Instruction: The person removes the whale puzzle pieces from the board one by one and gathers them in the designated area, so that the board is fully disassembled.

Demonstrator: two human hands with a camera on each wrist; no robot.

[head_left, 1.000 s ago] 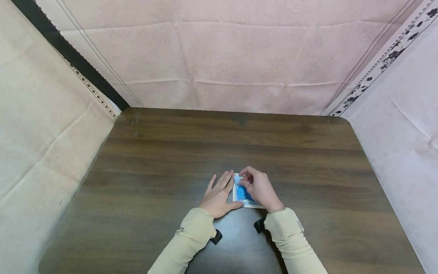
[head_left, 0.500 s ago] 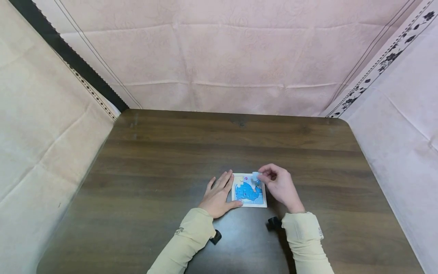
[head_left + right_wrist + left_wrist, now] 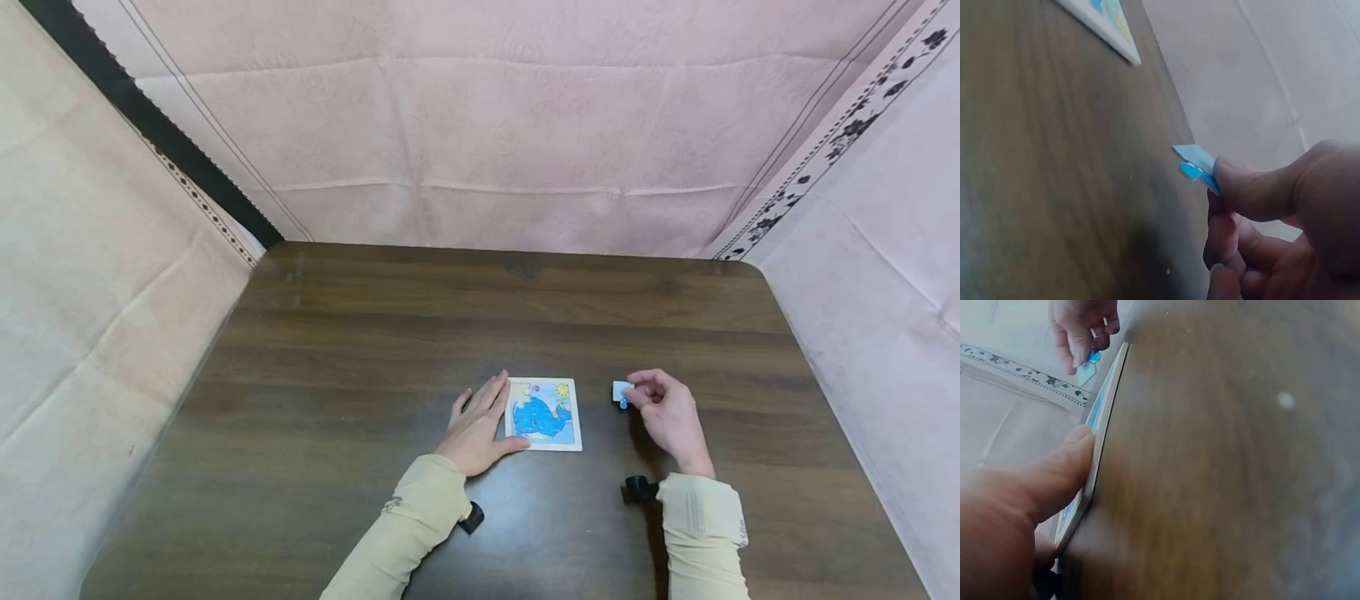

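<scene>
A small square jigsaw puzzle (image 3: 542,416) with a white frame and a blue whale picture lies on the table. Along its left side rests my left hand (image 3: 482,427), fingers straight, with the thumb (image 3: 1063,472) on the near edge of the frame. To the right of the puzzle, my right hand (image 3: 667,414) pinches a light-blue puzzle piece (image 3: 621,392) between thumb and fingers. In the right wrist view this puzzle piece (image 3: 1196,164) sticks out past the thumb tip, apart from the frame. A pale patch shows at the puzzle's upper left.
The dark wood-grain table (image 3: 375,333) has rounded far corners. Pale cloth (image 3: 480,125) hangs behind it and on both sides. A black wrist device (image 3: 640,489) sits by the right cuff, another black device (image 3: 472,518) by the left.
My right hand has moved from over the puzzle to the right, carrying the piece away and uncovering the whale picture. My left hand has stayed at the puzzle's left side.
</scene>
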